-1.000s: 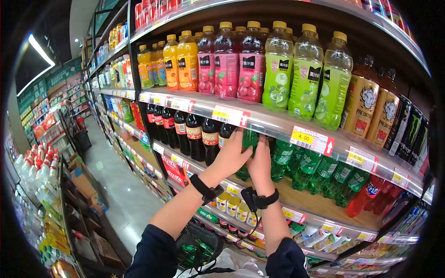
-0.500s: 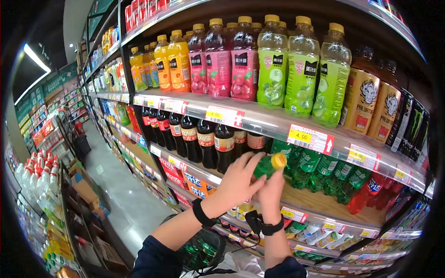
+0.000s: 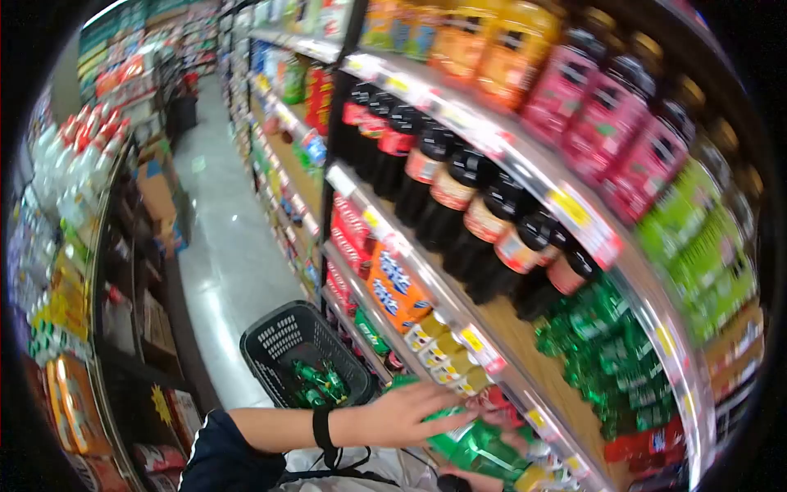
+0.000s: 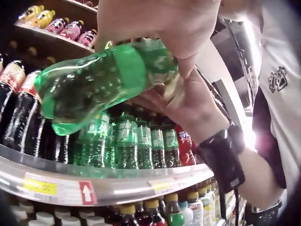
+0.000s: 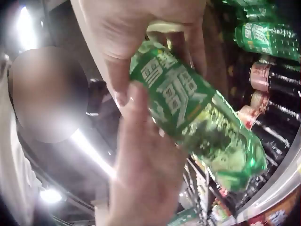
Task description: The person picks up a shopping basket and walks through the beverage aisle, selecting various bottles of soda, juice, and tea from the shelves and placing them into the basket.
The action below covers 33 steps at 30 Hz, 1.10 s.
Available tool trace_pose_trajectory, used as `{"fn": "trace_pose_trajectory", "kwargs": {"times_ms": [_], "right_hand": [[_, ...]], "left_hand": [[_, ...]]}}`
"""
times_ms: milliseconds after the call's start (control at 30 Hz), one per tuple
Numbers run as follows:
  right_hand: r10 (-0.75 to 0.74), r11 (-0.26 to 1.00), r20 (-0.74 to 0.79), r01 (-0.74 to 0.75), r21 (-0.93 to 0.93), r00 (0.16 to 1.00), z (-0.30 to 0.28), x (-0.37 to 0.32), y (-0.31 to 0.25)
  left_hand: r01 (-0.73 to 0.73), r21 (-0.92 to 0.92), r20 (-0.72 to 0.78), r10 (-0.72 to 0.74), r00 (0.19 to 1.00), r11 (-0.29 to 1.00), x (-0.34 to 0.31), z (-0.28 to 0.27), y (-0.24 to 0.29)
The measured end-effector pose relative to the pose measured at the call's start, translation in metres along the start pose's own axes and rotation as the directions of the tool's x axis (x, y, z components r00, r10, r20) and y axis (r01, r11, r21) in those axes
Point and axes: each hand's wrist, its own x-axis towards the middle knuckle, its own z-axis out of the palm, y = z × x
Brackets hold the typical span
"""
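Green, clear plastic with a green label, the bottle (image 3: 479,447) lies tilted between our two hands, close in front of us and beside the shelves. Our left hand (image 3: 410,414) grips it over the label, with a black strap (image 3: 324,436) round the wrist; our right hand (image 4: 195,106) holds its other side, fingers and thumb bent round it. Lower left of the shelves, we see a dark slatted plastic basket (image 3: 283,332) with green bottles (image 3: 316,381) lying inside. On the shelf past our hands, a row of green plastic bottles (image 3: 623,353) stands beside dark bottles with black caps (image 3: 459,201). Above them we have pink bottles (image 3: 602,127) and orange bottles (image 3: 492,49). Farther off, brown cardboard boxes (image 3: 156,193) sit left of the shiny grey aisle floor (image 3: 209,230).
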Motion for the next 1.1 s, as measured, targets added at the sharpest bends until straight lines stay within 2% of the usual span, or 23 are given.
{"fn": "trace_pose_trajectory", "kwargs": {"times_ms": [67, 133, 233, 300, 333, 367, 400, 433, 500, 533, 567, 600, 633, 667, 700, 733, 767, 800, 833, 900, 967, 1000, 1100], "right_hand": [[0.141, 0.99, -0.053, -0.14, 0.031, 0.989, 0.011, 0.007, 0.036], [0.304, 0.952, -0.114, -0.299, 0.057, 0.946, 0.039, 0.014, 0.074], [0.442, 0.893, -0.189, -0.45, 0.001, 0.877, 0.056, -0.006, 0.178], [0.484, 0.707, 0.001, -0.391, -0.59, 0.875, 0.111, 0.057, 0.142], [0.753, 0.63, -0.095, -0.755, -0.179, 0.651, 0.096, 0.038, 0.189], [0.941, 0.337, -0.058, -0.902, 0.27, 0.334, 0.077, 0.012, 0.245], [0.995, -0.056, 0.1, -0.763, 0.644, 0.011, 0.048, -0.026, 0.289], [0.987, -0.117, 0.146, -0.905, 0.409, -0.061, 0.059, -0.013, 0.307], [0.951, -0.193, 0.227, -0.976, -0.098, -0.211, 0.117, 0.058, 0.36], [0.958, -0.202, 0.174, -0.968, -0.148, -0.227, 0.137, 0.084, 0.393], [0.964, -0.211, 0.12, -0.956, -0.204, -0.239, 0.15, 0.098, 0.422], [0.984, -0.098, 0.129, -0.977, -0.189, -0.124, 0.153, 0.09, 0.463], [0.991, 0.018, 0.136, -0.984, -0.174, -0.006, 0.153, 0.076, 0.51], [0.996, 0.08, 0.068, -0.961, -0.263, 0.064, 0.163, 0.072, 0.549], [0.99, 0.137, 0.01, -0.925, -0.355, 0.142, 0.175, 0.077, 0.589], [0.99, 0.128, -0.003, -0.913, -0.387, 0.14, 0.186, 0.085, 0.627], [0.99, 0.118, -0.019, -0.902, -0.414, 0.139, 0.196, 0.092, 0.665], [0.98, 0.16, -0.04, -0.889, -0.428, 0.196, 0.198, 0.087, 0.711], [0.966, 0.198, -0.061, -0.874, -0.444, 0.25, 0.197, 0.08, 0.752], [0.934, 0.284, -0.038, -0.801, -0.527, 0.356, 0.203, 0.089, 0.81], [0.76, 0.543, 0.122, -0.522, -0.658, 0.638, 0.2, 0.091, 0.863], [0.782, 0.528, 0.126, -0.542, -0.654, 0.61, 0.191, 0.091, 0.892], [0.796, 0.408, 0.118, -0.382, -0.829, 0.593, 0.202, 0.124, 0.925]], "left_hand": [[0.234, -0.075, 0.083, -0.228, 0.97, 0.969, -0.05, 0.014, -0.011], [0.542, -0.243, 0.242, -0.491, 0.837, 0.804, -0.103, 0.029, -0.024], [0.615, -0.171, 0.329, -0.543, 0.772, 0.77, -0.204, 0.082, -0.057], [0.547, -0.138, 0.44, -0.443, 0.781, 0.826, -0.26, 0.103, -0.077], [0.511, -0.134, 0.49, -0.391, 0.779, 0.849, -0.283, 0.116, -0.082], [0.522, -0.132, 0.499, -0.398, 0.769, 0.843, -0.302, 0.123, -0.093], [0.532, -0.13, 0.514, -0.402, 0.757, 0.836, -0.323, 0.129, -0.107], [0.535, -0.128, 0.541, -0.394, 0.743, 0.835, -0.345, 0.135, -0.116], [0.58, -0.074, 0.602, -0.428, 0.674, 0.811, -0.399, 0.163, -0.148], [0.631, -0.075, 0.554, -0.494, 0.671, 0.773, -0.433, 0.184, -0.163], [0.637, -0.014, 0.604, -0.501, 0.62, 0.771, -0.456, 0.187, -0.187], [0.689, 0.004, 0.648, -0.527, 0.55, 0.725, -0.48, 0.187, -0.213], [0.765, 0.066, 0.51, -0.681, 0.526, 0.64, -0.515, 0.213, -0.225], [0.839, 0.101, 0.436, -0.782, 0.445, 0.534, -0.542, 0.22, -0.244], [0.908, 0.093, 0.485, -0.815, 0.318, 0.41, -0.564, 0.22, -0.261], [0.977, 0.016, 0.465, -0.866, 0.183, 0.215, -0.587, 0.235, -0.275], [0.977, -0.201, 0.465, -0.885, 0.03, -0.072, -0.601, 0.238, -0.291], [0.931, -0.329, 0.387, -0.922, -0.02, -0.158, -0.624, 0.261, -0.302], [0.805, -0.501, 0.42, -0.903, -0.095, -0.318, -0.637, 0.261, -0.319], [0.307, -0.817, 0.436, -0.871, -0.225, -0.488, -0.672, 0.293, -0.337], [0.24, -0.798, 0.499, -0.83, -0.249, -0.552, -0.684, 0.293, -0.359], [0.206, -0.787, 0.528, -0.808, -0.262, -0.582, -0.688, 0.294, -0.368], [0.25, -0.683, 0.587, -0.719, -0.372, -0.686, -0.703, 0.31, -0.399]]}}
